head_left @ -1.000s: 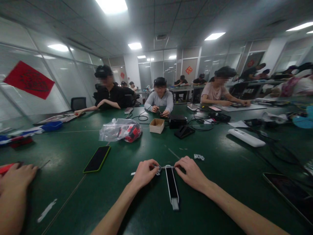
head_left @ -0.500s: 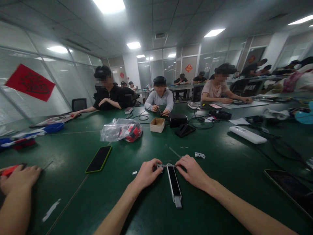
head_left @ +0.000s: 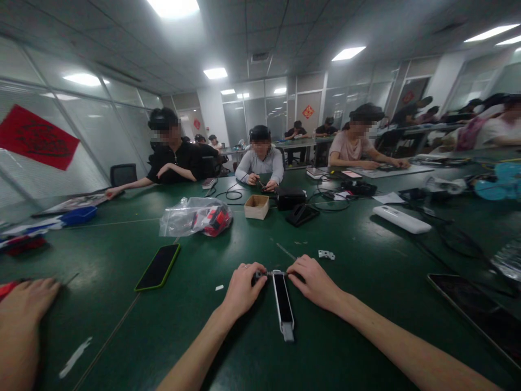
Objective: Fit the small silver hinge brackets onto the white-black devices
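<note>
Left hand and right hand flank a slim white-and-black device

In the head view, the device lies on the green table between the wearer's forearms, its grey tab pointing toward the wearer. The left hand pinches a small grey part between thumb and fingers, just beside the device's far end. The right hand's thumb and fingertips come together at the opposite side of that end; whether they grasp anything cannot be told.

Beyond the right hand lies a flat silver piece, and a white scrap rests near the left hand. Farther left is a green-edged phone, with a co-worker's hand at a red object by the picture's edge. Past the hands stand a clear plastic bag and a small pale box; a white oblong case lies to the right.
</note>
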Tool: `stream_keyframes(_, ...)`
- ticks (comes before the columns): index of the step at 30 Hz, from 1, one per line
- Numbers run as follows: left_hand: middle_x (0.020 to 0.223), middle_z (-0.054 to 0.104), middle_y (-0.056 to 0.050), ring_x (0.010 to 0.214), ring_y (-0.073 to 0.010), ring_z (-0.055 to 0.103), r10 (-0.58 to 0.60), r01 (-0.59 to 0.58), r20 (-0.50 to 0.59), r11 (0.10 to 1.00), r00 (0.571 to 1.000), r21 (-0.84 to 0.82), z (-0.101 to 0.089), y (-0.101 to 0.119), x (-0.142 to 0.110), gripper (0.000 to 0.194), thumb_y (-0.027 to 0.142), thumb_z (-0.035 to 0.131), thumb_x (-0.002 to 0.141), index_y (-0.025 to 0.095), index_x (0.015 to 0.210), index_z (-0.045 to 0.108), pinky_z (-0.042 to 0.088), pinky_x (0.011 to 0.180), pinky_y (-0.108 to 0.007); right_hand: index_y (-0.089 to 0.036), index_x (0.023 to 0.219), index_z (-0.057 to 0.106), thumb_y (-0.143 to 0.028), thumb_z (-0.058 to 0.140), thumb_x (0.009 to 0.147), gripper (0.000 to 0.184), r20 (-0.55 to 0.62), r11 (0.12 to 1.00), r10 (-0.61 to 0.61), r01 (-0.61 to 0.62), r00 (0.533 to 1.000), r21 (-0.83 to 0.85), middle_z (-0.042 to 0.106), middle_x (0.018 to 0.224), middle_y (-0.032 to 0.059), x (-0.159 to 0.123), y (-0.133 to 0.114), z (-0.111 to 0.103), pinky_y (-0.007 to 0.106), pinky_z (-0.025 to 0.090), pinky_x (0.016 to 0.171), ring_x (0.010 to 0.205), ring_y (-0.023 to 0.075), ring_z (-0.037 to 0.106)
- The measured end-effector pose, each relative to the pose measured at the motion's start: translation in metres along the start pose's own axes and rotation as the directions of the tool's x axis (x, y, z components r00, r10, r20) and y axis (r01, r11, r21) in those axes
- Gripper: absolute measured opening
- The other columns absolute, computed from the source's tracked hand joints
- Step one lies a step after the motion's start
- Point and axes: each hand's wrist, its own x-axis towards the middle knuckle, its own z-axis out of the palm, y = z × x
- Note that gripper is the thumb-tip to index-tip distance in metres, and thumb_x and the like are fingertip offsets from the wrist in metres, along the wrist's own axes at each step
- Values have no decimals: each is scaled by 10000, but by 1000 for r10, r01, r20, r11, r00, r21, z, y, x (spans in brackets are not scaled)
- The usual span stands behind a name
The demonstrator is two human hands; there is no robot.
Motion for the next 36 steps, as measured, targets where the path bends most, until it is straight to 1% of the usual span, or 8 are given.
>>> stream_keyframes(5, 1055, 591, -60, 1018, -226, 509, 14, -16, -55, 999, 998, -32, 2, -3, 2, 105, 238, 569, 810, 211, 881, 641, 395, 892, -370, -185, 941, 645, -218, 455, 905, 196, -27, 1000, -23, 23, 999, -22, 639, 917, 57, 0, 0, 2, 347, 418, 772, 892, 188, 522)
stream_keyframes(10, 993, 607, -52, 1001, -223, 520, 33, -37, -53, 996, 998, -80, 4, -8, 5, 85, 221, 581, 800, 210, 855, 645, 396, 900, -380, -194, 970, 639, -228, 461, 911, 191, -5, 998, -45, 45, 999, -34, 638, 948, 49, 1, 2, 1, 341, 415, 782, 903, 181, 521)
stream_keyframes(14, 989, 613, -50, 988, -219, 537, 17, -23, -50, 993, 999, -117, 4, -10, 7, 74, 222, 592, 791, 205, 828, 654, 408, 897, -377, -195, 1013, 629, -230, 471, 901, 197, -38, 994, -79, 76, 996, -84, 643, 987, 56, 3, 12, -15, 357, 408, 800, 938, 196, 521)
stream_keyframes(18, 1004, 609, -52, 986, -217, 547, -17, 11, -38, 989, 999, -146, 2, -9, 8, 76, 219, 590, 787, 204, 783, 665, 417, 903, -379, -176, 993, 629, -212, 446, 898, 210, -158, 992, -8, -13, 987, -128, 643, 981, 76, 2, 33, -34, 364, 409, 806, 940, 202, 529)
stream_keyframes(20, 1005, 607, -53, 981, -216, 548, -17, 12, -32, 989, 999, -149, 1, -9, 8, 84, 217, 582, 789, 201, 772, 663, 420, 901, -381, -181, 977, 633, -240, 467, 885, 199, -133, 993, 15, -31, 991, -117, 641, 961, 71, 1, 41, -39, 363, 417, 800, 913, 197, 539)
stream_keyframes(26, 998, 602, -62, 944, -213, 537, 9, -12, -38, 996, 999, -89, 3, -5, 5, 97, 213, 536, 822, 189, 800, 627, 422, 865, -376, -216, 897, 659, -355, 522, 852, 200, 90, 994, -1, 11, 996, -104, 633, 886, 37, 0, 37, -28, 350, 431, 756, 840, 183, 545)
stream_keyframes(31, 985, 597, -58, 914, -209, 524, 46, -46, -57, 999, 997, -6, 6, -1, 2, 107, 191, 490, 840, 196, 844, 596, 415, 819, -365, -205, 873, 665, -315, 508, 866, 192, 22, 978, 74, -68, 997, -197, 637, 834, 44, 5, 30, -17, 345, 429, 729, 812, 187, 552)
stream_keyframes(36, 984, 595, -57, 911, -211, 517, 73, -71, -58, 997, 996, 35, 7, -1, 1, 110, 190, 466, 849, 197, 859, 575, 406, 785, -360, -197, 900, 653, -334, 491, 884, 213, -35, 959, 125, -129, 992, -250, 640, 861, 54, 9, 40, -16, 345, 433, 729, 822, 194, 563)
